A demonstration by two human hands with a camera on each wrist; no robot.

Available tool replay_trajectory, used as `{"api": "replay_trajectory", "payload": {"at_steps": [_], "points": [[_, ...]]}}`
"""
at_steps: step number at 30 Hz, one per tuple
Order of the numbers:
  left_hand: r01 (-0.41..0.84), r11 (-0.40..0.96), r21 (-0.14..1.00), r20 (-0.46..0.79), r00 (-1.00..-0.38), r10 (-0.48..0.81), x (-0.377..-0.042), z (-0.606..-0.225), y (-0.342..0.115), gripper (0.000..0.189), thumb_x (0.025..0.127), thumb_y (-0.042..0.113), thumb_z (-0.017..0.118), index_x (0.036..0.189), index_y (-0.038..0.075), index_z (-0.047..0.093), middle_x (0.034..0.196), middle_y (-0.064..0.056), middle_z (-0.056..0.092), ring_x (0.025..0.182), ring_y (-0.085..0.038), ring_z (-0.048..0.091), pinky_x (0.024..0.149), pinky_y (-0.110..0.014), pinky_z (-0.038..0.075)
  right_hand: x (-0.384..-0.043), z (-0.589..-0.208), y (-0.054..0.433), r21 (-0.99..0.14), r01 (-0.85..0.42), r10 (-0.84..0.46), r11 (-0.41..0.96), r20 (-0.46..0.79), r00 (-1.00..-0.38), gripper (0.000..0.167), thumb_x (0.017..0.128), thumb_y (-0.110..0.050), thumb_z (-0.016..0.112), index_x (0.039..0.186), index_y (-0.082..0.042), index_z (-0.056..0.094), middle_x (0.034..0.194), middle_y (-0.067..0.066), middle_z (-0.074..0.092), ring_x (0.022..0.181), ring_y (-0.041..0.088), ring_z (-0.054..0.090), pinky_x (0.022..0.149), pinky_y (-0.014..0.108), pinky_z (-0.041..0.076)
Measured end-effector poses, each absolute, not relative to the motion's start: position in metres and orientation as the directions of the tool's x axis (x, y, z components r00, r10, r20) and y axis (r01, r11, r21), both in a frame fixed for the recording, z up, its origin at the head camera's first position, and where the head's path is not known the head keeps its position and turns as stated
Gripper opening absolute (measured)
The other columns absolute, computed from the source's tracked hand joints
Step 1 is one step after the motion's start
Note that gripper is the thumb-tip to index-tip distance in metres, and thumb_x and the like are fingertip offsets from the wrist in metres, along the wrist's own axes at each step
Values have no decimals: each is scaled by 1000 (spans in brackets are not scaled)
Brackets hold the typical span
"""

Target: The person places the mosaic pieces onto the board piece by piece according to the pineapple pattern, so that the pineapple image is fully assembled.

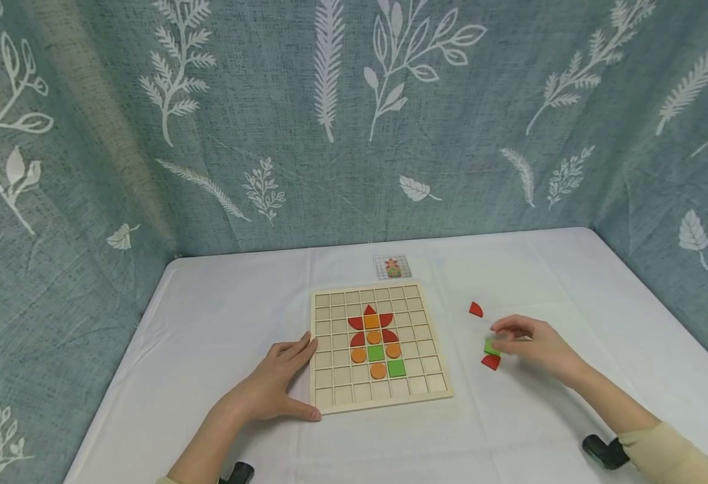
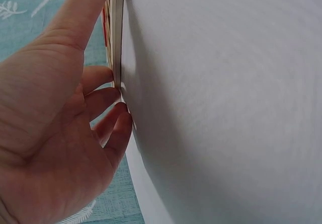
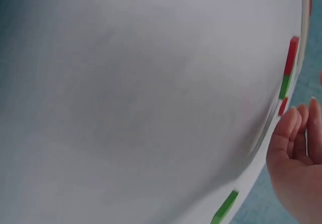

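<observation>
In the head view, my left hand point(image 1: 275, 383) rests at the left side of a wooden grid board point(image 1: 335, 396), fingertips against its edge and thumb at the near left corner. Red, orange and green tiles form a figure in the board's cells. My right hand point(image 1: 535, 346) hovers right of the board over a green square tile point(image 1: 490, 347), its fingers loosely bent. A red quarter-round tile point(image 1: 491, 362) lies against that green one. In the right wrist view, the fingers point(image 3: 297, 133) appear apart from the tiles, and a separate green tile point(image 3: 225, 207) lies nearer the wrist.
Another red quarter-round tile point(image 1: 476, 309) lies between the board and my right hand. Behind the board is a small picture card point(image 1: 392, 267) with a gridded figure. A white cloth point(image 1: 220, 302) covers the table, and patterned curtains point(image 1: 360, 168) hang around it.
</observation>
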State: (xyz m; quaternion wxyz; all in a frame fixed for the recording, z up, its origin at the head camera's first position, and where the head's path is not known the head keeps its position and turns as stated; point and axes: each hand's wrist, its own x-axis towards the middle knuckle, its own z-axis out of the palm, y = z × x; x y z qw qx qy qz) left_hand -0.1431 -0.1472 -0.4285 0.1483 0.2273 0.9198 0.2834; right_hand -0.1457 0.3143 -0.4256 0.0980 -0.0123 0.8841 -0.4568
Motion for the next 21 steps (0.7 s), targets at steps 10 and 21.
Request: {"api": "replay_trajectory", "payload": {"at_steps": [10, 21], "points": [[328, 738, 590, -152, -852, 501, -142, -425, -147, 118, 61, 51, 88, 152, 4, 32, 160, -14, 21, 138, -38, 25, 107, -58, 30, -145, -428, 321, -707, -14, -144, 707, -125, -982, 35, 83, -20, 77, 112, -4, 66, 88, 3, 58, 82, 19, 52, 64, 24, 46], [327, 737, 592, -154, -852, 501, -142, -425, -147, 118, 60, 52, 88, 152, 3, 32, 160, -14, 21, 138, -37, 24, 108, -57, 29, -144, -427, 319, -670, -63, -163, 740, -88, -983, 30, 82, -17, 77, 108, -5, 68, 87, 2, 58, 81, 18, 52, 63, 23, 47]]}}
